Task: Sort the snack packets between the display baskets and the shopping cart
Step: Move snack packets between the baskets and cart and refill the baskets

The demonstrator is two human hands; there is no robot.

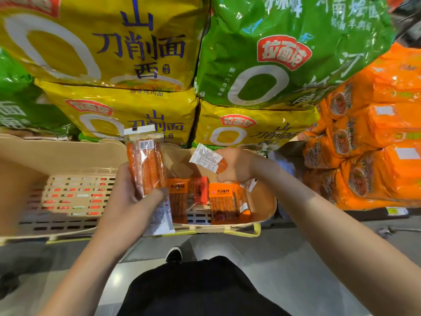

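- Left hand [134, 197] grips a stack of snack packets [147, 163] upright above the beige basket [264, 201]
- Right hand [234, 165] pinches a small packet [206, 157] over the basket's loose packets [221, 201]

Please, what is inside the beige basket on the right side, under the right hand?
Inside the right beige basket lie several orange snack packets of spicy sticks, side by side. The right hand holds one small packet above them. The left hand with its packet covers the basket's left part.
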